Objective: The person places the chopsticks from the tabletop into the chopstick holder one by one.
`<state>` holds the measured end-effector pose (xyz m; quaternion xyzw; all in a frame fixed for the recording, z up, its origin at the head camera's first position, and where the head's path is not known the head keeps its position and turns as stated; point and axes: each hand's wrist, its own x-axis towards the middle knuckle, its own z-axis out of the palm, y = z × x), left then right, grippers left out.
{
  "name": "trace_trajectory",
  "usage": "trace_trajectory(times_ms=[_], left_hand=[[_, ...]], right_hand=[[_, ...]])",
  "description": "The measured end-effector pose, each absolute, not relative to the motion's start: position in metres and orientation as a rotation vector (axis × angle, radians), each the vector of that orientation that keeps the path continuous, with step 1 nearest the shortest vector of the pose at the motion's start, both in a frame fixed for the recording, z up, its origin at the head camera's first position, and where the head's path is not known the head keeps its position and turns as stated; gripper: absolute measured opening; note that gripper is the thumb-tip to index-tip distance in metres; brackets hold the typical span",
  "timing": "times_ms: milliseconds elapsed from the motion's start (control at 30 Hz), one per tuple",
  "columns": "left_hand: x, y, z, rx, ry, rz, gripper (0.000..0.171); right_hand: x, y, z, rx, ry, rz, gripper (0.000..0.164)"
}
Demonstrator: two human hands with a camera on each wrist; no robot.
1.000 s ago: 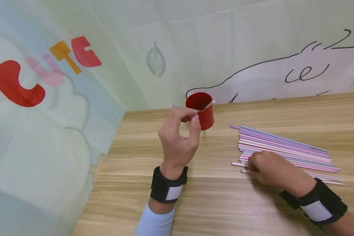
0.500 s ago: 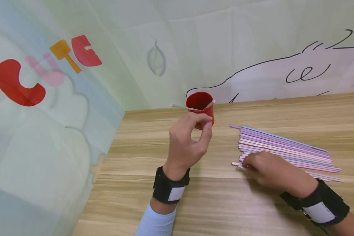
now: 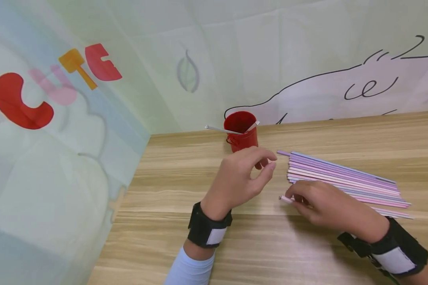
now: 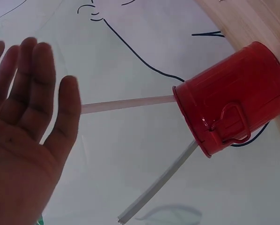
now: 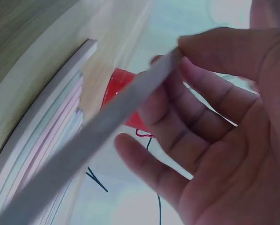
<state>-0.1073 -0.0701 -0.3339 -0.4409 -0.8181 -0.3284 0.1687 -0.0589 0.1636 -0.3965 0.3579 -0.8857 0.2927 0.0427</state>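
A pale stick [image 5: 93, 136] is pinched by the right hand [image 3: 324, 204] beside the laid sticks [image 3: 342, 175] on the surface [image 3: 256, 249]; the left hand [image 3: 237, 180] — fingers relaxed — is held near the red bucket [image 3: 245, 141]. "CUTE" is printed on the backdrop [image 3: 146, 59].

Buckets: 1, small red metal bucket [image 3: 244, 138]. Slim straight straws sticking out of it: 2, one grey-green straw [image 3: 222, 130] and one pale pinkish straw [image 4: 130, 102]. Held in the fingers: 1 pale slim straw [image 5: 98, 124]. Pastel pink, lilac, white and blue straws [image 3: 342, 170] on the table: more than five; exact count unreadable, packed edge to edge and partly covered. Bare hands: 2, left hand [image 3: 240, 178] and right hand [image 3: 328, 202]. Black fabric wrist straps [image 3: 197, 223]: 2. Light-blue sleeves [image 3: 190, 269]: 1 in view. Coloured backdrop letters [image 3: 23, 107]: 4. Wood-grain tables [image 3: 157, 237]: 1.
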Motion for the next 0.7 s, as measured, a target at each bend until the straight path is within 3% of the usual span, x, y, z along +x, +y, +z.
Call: trace_trajectory(times_ms=[233,700], left_hand=[[-0.105,-0.064,-0.338,-1.313,-2.666,-0.855,0.026],[-0.103,-0.059,-0.339,-1.377,-2.678,-0.945,0.016]], right_hand=[[-0.058,0.161,-0.387,1.107,-2.483,0.994,0.025],[-0.052,0.16,-0.376,1.026,-2.33,1.204,0.038]])
